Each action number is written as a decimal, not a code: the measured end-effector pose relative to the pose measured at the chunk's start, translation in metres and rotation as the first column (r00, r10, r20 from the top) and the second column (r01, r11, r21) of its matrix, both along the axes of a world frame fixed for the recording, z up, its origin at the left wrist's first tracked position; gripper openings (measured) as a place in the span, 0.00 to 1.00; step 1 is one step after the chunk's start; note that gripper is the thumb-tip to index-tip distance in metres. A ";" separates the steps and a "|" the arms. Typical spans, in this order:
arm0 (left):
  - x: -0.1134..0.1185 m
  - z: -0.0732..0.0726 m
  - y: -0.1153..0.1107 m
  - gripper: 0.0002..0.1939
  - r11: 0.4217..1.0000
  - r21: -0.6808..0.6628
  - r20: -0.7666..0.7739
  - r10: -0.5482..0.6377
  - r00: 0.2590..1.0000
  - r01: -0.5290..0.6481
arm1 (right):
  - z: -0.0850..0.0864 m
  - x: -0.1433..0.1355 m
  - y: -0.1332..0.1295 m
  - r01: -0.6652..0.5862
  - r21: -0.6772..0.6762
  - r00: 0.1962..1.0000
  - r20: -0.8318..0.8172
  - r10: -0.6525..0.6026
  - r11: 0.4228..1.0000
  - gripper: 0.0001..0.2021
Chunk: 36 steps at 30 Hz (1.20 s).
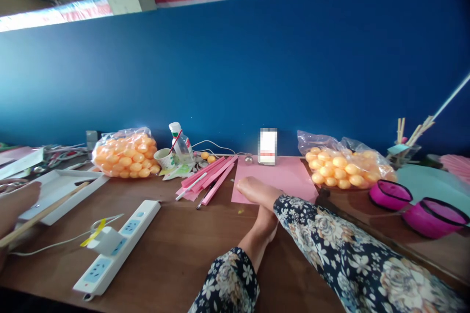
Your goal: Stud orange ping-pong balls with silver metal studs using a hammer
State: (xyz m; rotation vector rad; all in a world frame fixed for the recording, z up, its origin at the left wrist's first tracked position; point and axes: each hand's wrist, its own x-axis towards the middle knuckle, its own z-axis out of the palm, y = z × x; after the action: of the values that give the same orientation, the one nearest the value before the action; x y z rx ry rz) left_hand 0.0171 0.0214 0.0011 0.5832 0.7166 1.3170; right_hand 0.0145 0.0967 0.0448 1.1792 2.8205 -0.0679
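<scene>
Floral sleeves cover both forearms. My right hand (pixel 255 190) lies across my left hand (pixel 268 222), low over the near edge of a pink paper sheet (pixel 282 173). The fingers of both hands are hard to make out, and the right hand hides part of the left. No object shows in either. Just left of them lies a fanned pile of pink paper strips (pixel 211 176), with a white stick (pixel 191 187) and a pen (pixel 204 198) among them. A shiny metal ball (pixel 248 159) and a blurred white upright object (pixel 268 146) stand at the sheet's far side.
Bags of orange balls stand left (pixel 127 154) and right (pixel 341 166). A white power strip (pixel 119 249) lies front left, near a white tray (pixel 99 183) and a wooden stick (pixel 47 212) by another hand (pixel 18 203). Pink-purple bands (pixel 435 220), a bottle (pixel 181 144) and a paper cup (pixel 164 159) also sit there.
</scene>
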 end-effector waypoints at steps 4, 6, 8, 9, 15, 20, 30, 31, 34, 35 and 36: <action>0.003 -0.006 0.002 0.16 0.996 0.046 -0.050 -0.073 0.996 0.076 | 0.007 0.023 0.018 0.037 0.019 0.999 -0.025 -0.036 0.999 0.08; 0.004 -0.008 0.004 0.17 0.993 0.047 -0.051 -0.104 0.993 0.106 | 0.016 0.044 0.027 0.070 0.041 0.996 -0.066 -0.068 0.997 0.08; 0.003 -0.009 0.005 0.18 0.993 0.036 -0.045 -0.108 0.993 0.109 | 0.026 0.069 0.032 0.117 0.068 0.987 -0.114 -0.109 0.991 0.09; 0.003 -0.010 0.006 0.18 0.995 0.032 -0.038 -0.092 0.995 0.093 | 0.029 0.082 0.033 0.141 0.077 0.982 -0.135 -0.130 0.987 0.10; 0.000 -0.013 0.013 0.16 0.990 -0.018 0.091 0.143 0.986 -0.142 | 0.016 0.133 0.008 0.256 0.068 0.953 -0.186 -0.240 0.964 0.08; -0.002 -0.016 0.015 0.15 0.983 -0.003 0.092 0.183 0.979 -0.183 | -0.015 0.134 -0.019 0.269 0.004 0.945 -0.195 -0.263 0.963 0.08; -0.003 -0.015 0.018 0.13 0.986 -0.069 0.046 0.154 0.987 -0.151 | -0.010 0.153 -0.034 0.283 0.046 0.928 -0.267 -0.261 0.958 0.08; -0.003 -0.016 0.018 0.13 0.989 -0.068 0.044 0.135 0.990 -0.132 | -0.011 0.153 -0.036 0.293 0.063 0.927 -0.264 -0.267 0.954 0.08; -0.003 -0.018 0.018 0.11 0.994 -0.051 0.049 0.099 0.994 -0.097 | -0.015 0.151 -0.042 0.311 0.114 0.929 -0.246 -0.276 0.944 0.09; -0.003 -0.018 0.018 0.10 0.994 -0.050 0.054 0.099 0.994 -0.096 | -0.017 0.150 -0.044 0.314 0.135 0.933 -0.229 -0.279 0.940 0.10; -0.003 -0.018 0.018 0.10 0.994 -0.053 0.061 0.102 0.993 -0.099 | -0.018 0.149 -0.046 0.317 0.156 0.936 -0.209 -0.282 0.936 0.10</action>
State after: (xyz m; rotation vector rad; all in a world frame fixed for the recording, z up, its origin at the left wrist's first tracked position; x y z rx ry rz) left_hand 0.0139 0.0390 -0.0164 0.4680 0.7327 1.4004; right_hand 0.1634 0.0509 0.0265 1.7266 2.8212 0.0761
